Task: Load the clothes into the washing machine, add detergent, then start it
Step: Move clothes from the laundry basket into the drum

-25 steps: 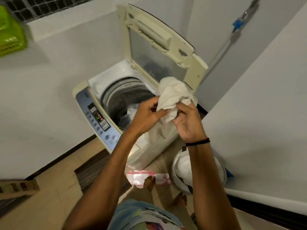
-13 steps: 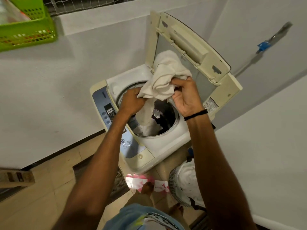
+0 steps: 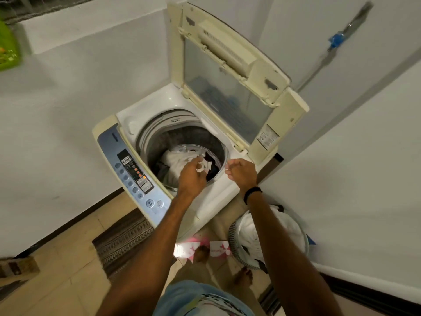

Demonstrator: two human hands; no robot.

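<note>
Clothes lie in washing machine drum, lid up for loading. L hand over drum on white cloth, grip unclear; R hand by drum rim, loosely curled, empty.

The washer stands against the far wall. Its lid is raised on the far-right side of the drum, and the control panel runs along the left edge. Clothes lie in the drum. The left hand is over the drum's near rim. The right hand is over the deck to its right. A mat lies on the floor near-left of the washer. A basket stands near-right.
</note>
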